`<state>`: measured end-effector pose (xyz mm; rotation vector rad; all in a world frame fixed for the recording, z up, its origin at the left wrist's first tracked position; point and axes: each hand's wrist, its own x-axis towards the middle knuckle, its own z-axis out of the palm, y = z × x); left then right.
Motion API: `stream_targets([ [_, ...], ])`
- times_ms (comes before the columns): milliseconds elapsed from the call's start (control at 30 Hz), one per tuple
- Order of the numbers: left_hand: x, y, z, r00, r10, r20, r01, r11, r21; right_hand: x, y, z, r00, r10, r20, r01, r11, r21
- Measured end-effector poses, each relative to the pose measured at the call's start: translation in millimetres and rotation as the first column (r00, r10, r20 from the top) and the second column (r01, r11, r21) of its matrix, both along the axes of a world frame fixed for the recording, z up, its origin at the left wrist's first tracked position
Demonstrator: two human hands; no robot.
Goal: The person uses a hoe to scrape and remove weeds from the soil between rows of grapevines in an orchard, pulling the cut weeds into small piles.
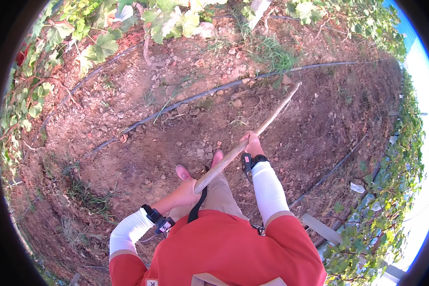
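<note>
A long wooden pole [226,160] slants up and away to the right across the front of my body. Its thick near end sits in my left hand [186,193], which is closed around it close to my waist. Farther along, my right hand [252,143] grips the shaft around its middle. Beyond that hand the pole tapers to a thin tip over bare soil [300,118]; no tool head can be made out there. Both wrists carry black strapped devices and white sleeves.
A black irrigation hose [207,92] runs across the ground ahead. Leafy grapevines [103,46] stand at the upper left, and more vines [371,228] line the right. A grass tuft [277,53] grows beyond the hose. A grey post [321,228] lies at lower right.
</note>
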<state>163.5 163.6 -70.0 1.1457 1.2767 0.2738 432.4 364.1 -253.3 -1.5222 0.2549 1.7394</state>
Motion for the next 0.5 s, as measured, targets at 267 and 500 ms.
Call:
stream_targets([
  [267, -41.7, -50.1, 48.9, 0.975, -0.106, -0.196, 0.067, 0.979, -0.194, -71.7, -102.6, -5.7, 0.979, -0.037, -0.203, 0.002, 0.985, -0.172],
  [500, -26.5, -47.3, 27.5, 0.989, -0.037, -0.144, 0.023, 0.995, -0.095, -49.8, -68.2, 22.9, 0.977, -0.081, -0.196, 0.049, 0.985, -0.164],
])
